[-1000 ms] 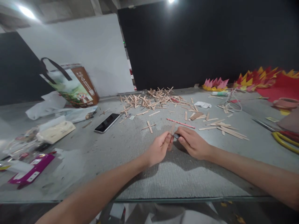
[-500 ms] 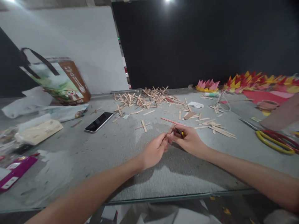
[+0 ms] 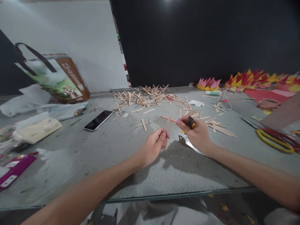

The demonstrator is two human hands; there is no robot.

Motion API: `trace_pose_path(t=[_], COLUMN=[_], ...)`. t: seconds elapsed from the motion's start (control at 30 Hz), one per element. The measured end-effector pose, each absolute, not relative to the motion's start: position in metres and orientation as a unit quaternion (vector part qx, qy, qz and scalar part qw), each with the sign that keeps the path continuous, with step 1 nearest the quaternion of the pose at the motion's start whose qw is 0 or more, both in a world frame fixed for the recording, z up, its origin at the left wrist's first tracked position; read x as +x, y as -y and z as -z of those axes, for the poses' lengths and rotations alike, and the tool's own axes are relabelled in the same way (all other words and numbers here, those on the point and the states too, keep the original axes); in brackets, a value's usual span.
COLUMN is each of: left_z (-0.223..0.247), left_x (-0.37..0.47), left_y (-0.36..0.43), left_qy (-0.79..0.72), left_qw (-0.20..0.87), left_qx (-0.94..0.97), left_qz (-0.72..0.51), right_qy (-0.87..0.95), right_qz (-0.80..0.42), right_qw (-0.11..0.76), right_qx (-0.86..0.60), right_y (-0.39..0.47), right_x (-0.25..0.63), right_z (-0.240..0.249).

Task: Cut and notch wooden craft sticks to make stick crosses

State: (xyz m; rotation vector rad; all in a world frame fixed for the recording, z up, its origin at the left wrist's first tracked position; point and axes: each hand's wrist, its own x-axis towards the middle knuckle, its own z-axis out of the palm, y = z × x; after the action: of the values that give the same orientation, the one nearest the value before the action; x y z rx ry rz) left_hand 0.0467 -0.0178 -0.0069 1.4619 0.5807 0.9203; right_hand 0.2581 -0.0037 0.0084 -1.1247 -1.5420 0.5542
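My left hand point(image 3: 153, 145) is closed, pinching a thin wooden craft stick point(image 3: 168, 124) that points up and away from me. To its right, apart from it, my right hand point(image 3: 197, 134) grips a black-and-yellow hand tool point(image 3: 190, 122). Most of that tool is hidden by the fingers, so its kind does not show clearly. A red-and-white striped straw point(image 3: 168, 119) lies just beyond, its right end covered by my right hand. Two craft sticks form a cross point(image 3: 143, 125) on the table, ahead and left of my left hand.
Behind lies a heap of crossed sticks point(image 3: 150, 98); loose sticks point(image 3: 220, 128) are at right. A phone point(image 3: 98, 120) and a carry bag point(image 3: 63, 78) stand left. Large scissors point(image 3: 274, 140) lie right, near folded-paper pieces point(image 3: 250, 80). The table edge point(image 3: 178, 196) is close to me.
My right hand has moved away to the right from my left hand, taking the black-and-yellow tool with it. The left hand still holds the stick, which now shows more fully.
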Motion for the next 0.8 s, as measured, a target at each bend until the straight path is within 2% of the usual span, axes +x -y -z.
trace_pose_path(t=[0.43, 0.63, 0.8], left_z=[-0.002, 0.000, -0.003], left_x=[0.046, 0.040, 0.032], left_y=[0.026, 0.021, 0.009], left_qy=[-0.296, -0.337, -0.364], left_qw=[0.574, 0.496, 0.413], left_qx=[0.655, 0.731, 0.787], left_qz=[-0.392, -0.326, -0.278], right_qy=[0.675, 0.664, 0.736], right_qz=[-0.315, -0.303, -0.255], right_qw=[0.521, 0.522, 0.452], right_qx=[-0.417, -0.441, -0.436], right_y=[0.012, 0.004, 0.000], right_x=[0.252, 0.256, 0.259], right_z=[-0.013, -0.009, -0.011])
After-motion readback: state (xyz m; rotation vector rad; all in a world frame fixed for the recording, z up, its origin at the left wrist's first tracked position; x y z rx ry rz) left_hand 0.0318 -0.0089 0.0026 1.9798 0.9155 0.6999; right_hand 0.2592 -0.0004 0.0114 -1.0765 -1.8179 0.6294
